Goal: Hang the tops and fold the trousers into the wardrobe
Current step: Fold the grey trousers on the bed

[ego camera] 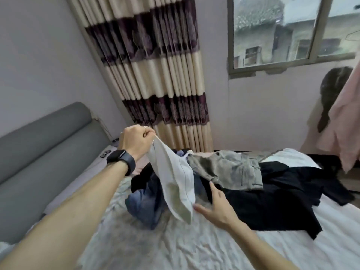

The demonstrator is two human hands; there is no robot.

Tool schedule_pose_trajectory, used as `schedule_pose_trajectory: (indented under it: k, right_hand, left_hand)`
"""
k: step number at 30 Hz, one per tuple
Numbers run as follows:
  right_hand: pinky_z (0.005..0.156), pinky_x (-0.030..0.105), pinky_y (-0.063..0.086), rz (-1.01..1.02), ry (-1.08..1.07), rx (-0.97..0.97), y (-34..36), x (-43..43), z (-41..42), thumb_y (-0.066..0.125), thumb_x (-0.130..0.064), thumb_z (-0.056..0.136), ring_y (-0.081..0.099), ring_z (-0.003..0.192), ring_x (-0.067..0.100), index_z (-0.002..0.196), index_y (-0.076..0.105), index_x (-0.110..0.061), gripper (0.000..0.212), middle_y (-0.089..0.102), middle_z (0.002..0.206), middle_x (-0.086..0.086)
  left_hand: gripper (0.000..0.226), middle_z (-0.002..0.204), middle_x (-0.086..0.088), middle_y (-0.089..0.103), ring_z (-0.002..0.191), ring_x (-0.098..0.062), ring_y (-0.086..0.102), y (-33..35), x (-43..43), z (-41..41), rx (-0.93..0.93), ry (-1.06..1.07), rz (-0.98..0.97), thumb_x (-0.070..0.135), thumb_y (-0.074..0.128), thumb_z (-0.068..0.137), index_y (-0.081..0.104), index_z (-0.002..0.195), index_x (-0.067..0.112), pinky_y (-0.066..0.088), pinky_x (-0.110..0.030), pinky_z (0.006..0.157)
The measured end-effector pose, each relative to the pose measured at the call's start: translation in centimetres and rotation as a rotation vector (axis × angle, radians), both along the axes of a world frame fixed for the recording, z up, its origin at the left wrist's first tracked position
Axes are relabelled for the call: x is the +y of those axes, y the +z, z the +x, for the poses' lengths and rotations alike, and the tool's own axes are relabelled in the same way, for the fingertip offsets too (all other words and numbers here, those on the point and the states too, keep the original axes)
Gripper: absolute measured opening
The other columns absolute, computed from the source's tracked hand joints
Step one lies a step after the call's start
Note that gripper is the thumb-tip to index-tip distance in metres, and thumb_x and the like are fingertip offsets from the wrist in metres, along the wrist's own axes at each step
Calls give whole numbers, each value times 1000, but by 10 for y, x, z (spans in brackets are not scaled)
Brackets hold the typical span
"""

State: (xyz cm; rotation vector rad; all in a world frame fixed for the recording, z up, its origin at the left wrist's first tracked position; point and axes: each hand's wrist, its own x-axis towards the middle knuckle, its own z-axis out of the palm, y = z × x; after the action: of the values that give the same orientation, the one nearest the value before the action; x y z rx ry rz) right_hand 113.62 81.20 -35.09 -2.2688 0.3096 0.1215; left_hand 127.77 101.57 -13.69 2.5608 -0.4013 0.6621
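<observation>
Messy clothes (263,193) cover the bed (175,244). Left hand (134,142) pinches a white garment (173,180) up, likely to pull it free; right hand (216,205) reaches with spread fingers.

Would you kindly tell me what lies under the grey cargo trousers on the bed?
Beneath the grey trousers spreads a black garment over the white sheet; anything deeper in the pile is covered.

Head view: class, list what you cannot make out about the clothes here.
Head view:
White garment, bunched in the left hand: top or trousers unclear.
Blue garment: largely hidden behind the white one.
Pink garment: cut off by the right edge.
Wardrobe: outside the frame.
</observation>
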Motion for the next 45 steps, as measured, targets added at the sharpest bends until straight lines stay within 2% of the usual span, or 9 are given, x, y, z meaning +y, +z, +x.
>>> schedule_pose_trajectory:
  k: [7,12,19,25,29,32,36,38,45]
  right_hand:
    - [101,43,48,-79,101,-160,127,47,3,65,-91,54,41,141,25,158,-5,-37,137,30,160,0]
    - [67,39,50,-196,-142,-414,170,54,-20,58,-35,92,67,89,40,114,60,-17,29,72,98,14]
    - [63,36,33,-122,-411,-598,288,26,-55,54,-10,80,60,81,45,78,59,-12,6,70,84,23]
    - [55,26,27,9,-529,-866,413,15,-110,57,-13,82,42,57,7,79,63,-13,7,54,65,-3]
    - [60,34,44,171,-606,-894,453,-14,-166,55,-20,72,56,62,16,66,63,-13,12,61,61,-3]
    - [67,43,61,358,-696,-808,412,-61,-215,54,-20,68,72,71,29,72,72,-14,19,73,72,9]
    - [65,43,61,359,-992,-568,286,-136,-309,56,-27,74,74,75,33,78,74,-13,23,75,80,13]
    - [78,49,59,235,-1172,-331,200,-169,-379,56,-26,79,71,88,39,86,74,-11,25,75,89,17]
    - [89,52,55,324,-1266,332,-53,-132,-599,65,-24,89,68,94,41,100,71,5,31,72,96,25]
  left_hand:
    - [18,55,37,57,66,15,57,104,-7,-81,-94,-199,-235,28,62,77,80,73,31,36,1,60]
    - [19,63,23,67,69,11,61,132,-4,-125,-84,-238,-432,29,60,79,77,72,33,41,-3,59]
    - [22,67,17,65,65,8,59,145,22,-143,-56,-125,-674,21,55,90,71,86,36,41,-11,53]
    - [22,88,1,68,96,-31,66,118,0,-171,442,-350,-686,8,68,86,62,93,28,54,-34,78]
    - [92,120,0,55,117,-27,54,79,-42,-220,848,-708,-617,-6,82,59,41,137,22,53,-31,94]
    - [75,128,-5,64,120,-26,60,10,-68,-273,1016,-711,-230,14,83,74,47,141,20,48,-43,105]
    - [10,82,-4,69,87,-28,66,-86,-91,-354,853,-663,34,27,68,90,67,87,18,50,-36,74]
    - [26,67,4,57,75,-26,59,-123,-93,-386,803,-623,68,30,63,95,54,71,24,38,-33,62]
    - [21,107,3,71,103,-23,65,-235,-87,-508,940,-585,391,44,58,96,70,104,30,52,-34,83]
